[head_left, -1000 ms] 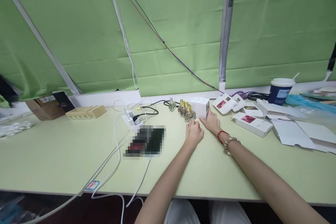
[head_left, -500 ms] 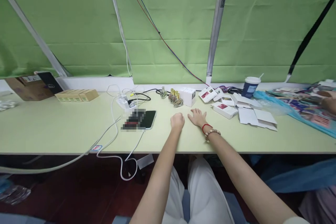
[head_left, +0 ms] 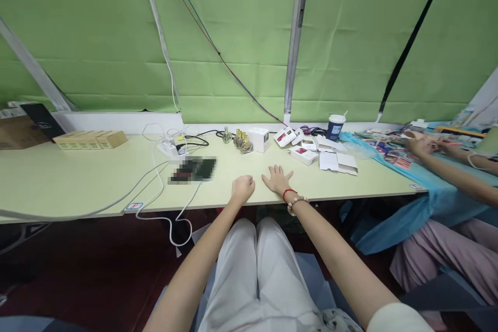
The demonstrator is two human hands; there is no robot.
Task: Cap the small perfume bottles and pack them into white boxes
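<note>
My left hand (head_left: 243,189) rests on the pale table as a closed fist, close to the front edge. Nothing shows sticking out of it. Just to its right, my right hand (head_left: 278,180) lies palm down on the tabletop with fingers spread. A red string and a beaded bracelet (head_left: 295,204) circle that wrist. Beyond the hands stand a white box (head_left: 258,139) and several small glass bottles with gold caps (head_left: 241,137). Small white cartons with red labels (head_left: 303,155) lie to the right, beside an unfolded white carton (head_left: 338,162).
Left of my fist is a pixelated dark device (head_left: 204,169) with a white cable. A power strip (head_left: 169,149) and yellowish boxes (head_left: 91,139) sit farther left. A blue cup (head_left: 335,127) stands at the back. At right, a co-worker's hands (head_left: 422,144) work over a blue cloth (head_left: 416,166).
The view has swung to the right, bringing the co-worker's arms into sight. Both my hands have drawn back toward the table's front edge; the left remains a fist, the right remains spread.
</note>
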